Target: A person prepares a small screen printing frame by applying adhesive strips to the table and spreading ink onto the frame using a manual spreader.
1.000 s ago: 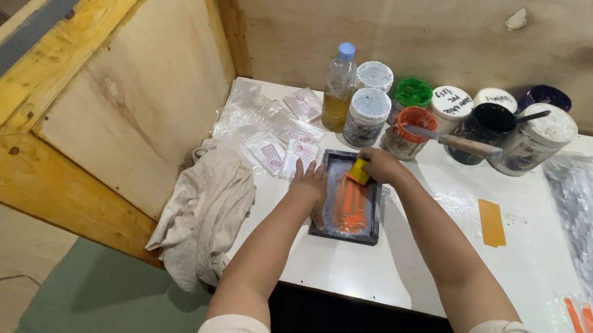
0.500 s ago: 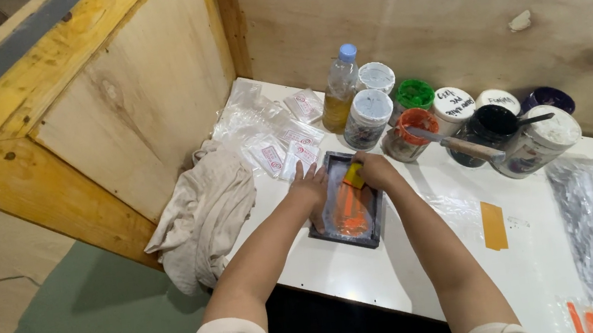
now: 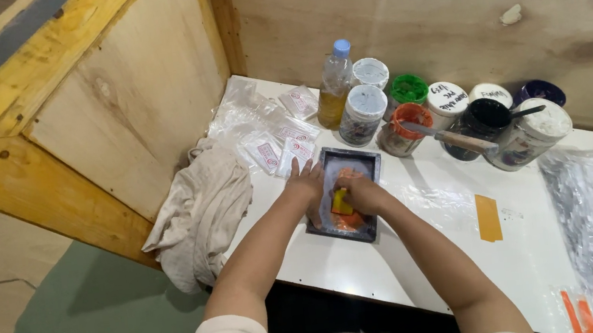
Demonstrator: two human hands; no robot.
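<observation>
A big white table (image 3: pixel 433 278) stands in a corner of wooden walls (image 3: pixel 384 17). A crumpled beige cloth (image 3: pixel 199 210) hangs over its left edge. Many paint tubs (image 3: pixel 450 112) and a bottle (image 3: pixel 334 85) stand in a row at the back, and small clear bags (image 3: pixel 268 128) lie near the cloth. A flat yellow card (image 3: pixel 488 217) lies alone to the right.

In the middle sits a small dark frame (image 3: pixel 346 194) with orange paint inside. The left hand (image 3: pixel 304 186) rests flat on the frame's left edge, fingers spread and pressing down. The right hand (image 3: pixel 363 194) is over the middle of the frame, fingers curled tight around a little yellow scraper (image 3: pixel 340 203). The scraper sticks out to the left of those fingers and touches the orange paint, between the two hands.
</observation>
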